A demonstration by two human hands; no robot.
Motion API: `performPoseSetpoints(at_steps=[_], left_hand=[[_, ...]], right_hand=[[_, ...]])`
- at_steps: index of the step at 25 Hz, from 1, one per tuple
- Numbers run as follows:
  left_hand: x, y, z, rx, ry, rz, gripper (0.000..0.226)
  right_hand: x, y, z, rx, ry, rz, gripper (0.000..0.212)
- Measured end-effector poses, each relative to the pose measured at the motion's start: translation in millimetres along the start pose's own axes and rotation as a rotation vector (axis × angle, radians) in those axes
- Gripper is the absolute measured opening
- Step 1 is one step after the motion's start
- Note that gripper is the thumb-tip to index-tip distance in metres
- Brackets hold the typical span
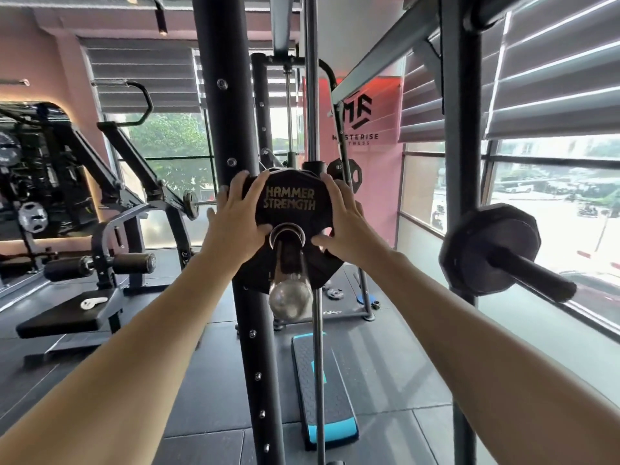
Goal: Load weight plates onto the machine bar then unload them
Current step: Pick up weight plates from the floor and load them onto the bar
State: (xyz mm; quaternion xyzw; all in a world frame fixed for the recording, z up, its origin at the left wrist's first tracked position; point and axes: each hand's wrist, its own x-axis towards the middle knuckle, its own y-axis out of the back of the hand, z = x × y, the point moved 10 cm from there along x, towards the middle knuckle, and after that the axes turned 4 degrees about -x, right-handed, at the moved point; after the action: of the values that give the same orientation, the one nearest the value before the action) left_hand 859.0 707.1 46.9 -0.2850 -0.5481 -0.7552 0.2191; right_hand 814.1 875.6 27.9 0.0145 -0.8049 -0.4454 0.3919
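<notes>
A black weight plate [290,204] marked HAMMER STRENGTH sits on the chrome machine bar [290,290], whose end points toward me. My left hand [240,218] grips the plate's left edge, fingers over the rim and thumb on its face. My right hand [347,223] grips the right edge the same way, thumb near the hub. A second black plate [476,250] hangs on a storage peg [533,276] of the right upright.
A black upright post [231,129] stands just left of the plate, with a thin guide rod [313,95] behind it. A blue-and-black step platform [322,387] lies on the floor below. A leg machine [100,263] is at left, windows at right.
</notes>
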Motion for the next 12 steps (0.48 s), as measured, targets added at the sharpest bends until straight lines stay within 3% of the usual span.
performPoseSetpoints(at_steps=[6,12], left_hand=[[-12,53,124,-0.091,-0.255,0.133,0.047],[-30,14,268,-0.075,-0.378,0.066,0.054]], right_hand=[[-62,100,9,-0.068,0.095,0.411,0.067],[-129,200,96,-0.224,-0.004,0.476,0.067]])
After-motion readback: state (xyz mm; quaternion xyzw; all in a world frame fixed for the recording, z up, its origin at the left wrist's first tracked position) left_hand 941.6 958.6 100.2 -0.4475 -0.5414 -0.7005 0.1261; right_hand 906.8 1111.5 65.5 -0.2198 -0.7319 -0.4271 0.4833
